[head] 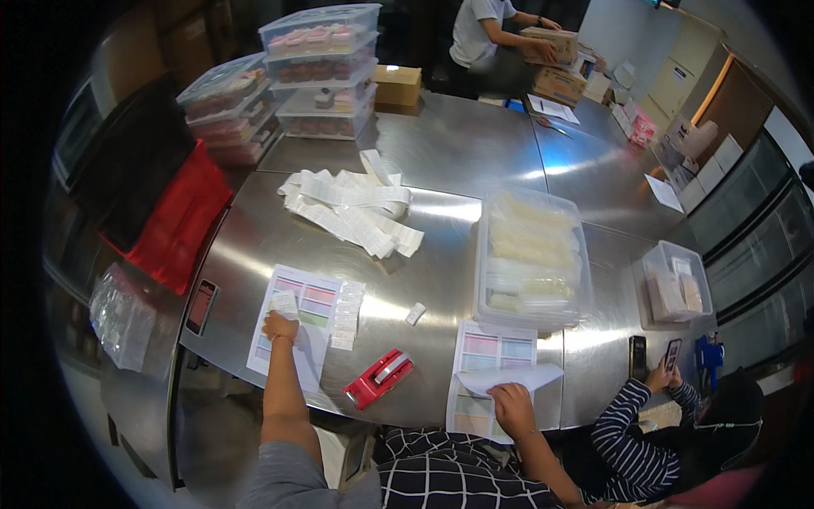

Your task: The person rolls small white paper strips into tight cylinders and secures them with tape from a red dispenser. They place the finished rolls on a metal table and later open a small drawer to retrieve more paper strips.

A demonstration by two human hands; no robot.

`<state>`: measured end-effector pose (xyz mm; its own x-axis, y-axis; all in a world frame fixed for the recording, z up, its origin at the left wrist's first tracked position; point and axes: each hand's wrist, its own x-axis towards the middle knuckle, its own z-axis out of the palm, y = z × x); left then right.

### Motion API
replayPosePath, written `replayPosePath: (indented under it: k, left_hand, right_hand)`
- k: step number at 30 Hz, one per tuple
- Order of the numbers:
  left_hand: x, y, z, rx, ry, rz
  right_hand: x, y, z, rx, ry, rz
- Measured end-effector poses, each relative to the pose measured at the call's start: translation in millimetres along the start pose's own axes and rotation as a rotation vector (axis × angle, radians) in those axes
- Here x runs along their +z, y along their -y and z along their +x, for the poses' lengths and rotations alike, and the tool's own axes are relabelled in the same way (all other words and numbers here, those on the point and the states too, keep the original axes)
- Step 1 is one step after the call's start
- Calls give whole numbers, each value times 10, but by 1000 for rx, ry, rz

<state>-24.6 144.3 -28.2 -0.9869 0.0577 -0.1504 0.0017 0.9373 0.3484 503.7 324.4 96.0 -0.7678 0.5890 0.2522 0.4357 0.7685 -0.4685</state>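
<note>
My left hand (282, 327) has its fingers on the lower edge of a small printed paper slip (285, 303), above a colour-blocked printed sheet (301, 364). Beside that sheet lies a strip of printed labels (348, 316). With my right hand (514, 407) I grip the edge of a lifted paper sheet (499, 380), which curls up over another colour-blocked page (472, 407). Between my hands are a red tape dispenser (379, 378) and a small white object (415, 313). Farther back, long printed paper strips (353, 207) lie in a loose heap.
A clear plastic bin (533, 254) of bagged items stands behind the right pages. Stacked lidded bins (321, 70) rise at the back left. A phone (202, 308) lies near the left edge. One person (642, 439) holds a phone at right; another (483, 32) handles a carton.
</note>
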Motion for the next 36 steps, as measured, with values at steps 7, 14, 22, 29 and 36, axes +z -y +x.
replayPosePath:
  k: [7, 14, 22, 29, 36]
  left_hand:
    - [-376, -852, -1224, 545, -253, -164]
    - [273, -1919, -2661, 1019, 675, -356]
    - [985, -2448, -2704, 1101, 545, -21]
    - [989, -2351, -2640, 1038, 629, -187]
    - [859, -2300, -2751, 998, 547, -260]
  right_hand:
    - [-16, 54, 16, -23, 26, 28]
    - [26, 179, -95, -37, 25, 79]
    - [88, 249, -180, -41, 32, 191]
    - [41, 252, -226, -39, 53, 234]
    - [0, 184, -175, -48, 59, 249]
